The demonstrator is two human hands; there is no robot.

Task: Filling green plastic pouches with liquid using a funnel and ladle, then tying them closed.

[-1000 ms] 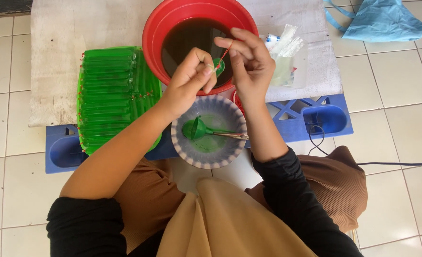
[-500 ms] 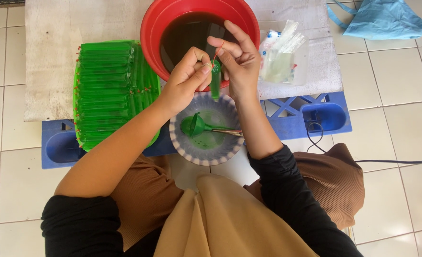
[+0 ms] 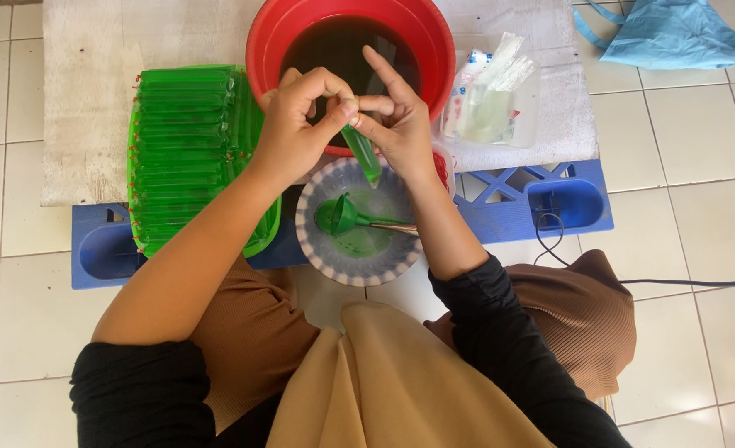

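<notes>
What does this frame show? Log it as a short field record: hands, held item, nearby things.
left hand: pinches the top of the tube, grip closed
right hand: pinches the same tube top
tube: thin, clear, filled green, hangs over the bowl
bowl: patterned rim, holds a green funnel
basin: red, dark liquid inside
tray: stacked green tubes, beside the left hand
bags: clear, right of the basin

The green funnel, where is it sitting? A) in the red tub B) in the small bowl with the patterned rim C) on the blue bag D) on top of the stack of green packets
B: the green funnel lies in the small bowl just below both hands, which hold a thin green packet above it, in front of the red tub.
</notes>
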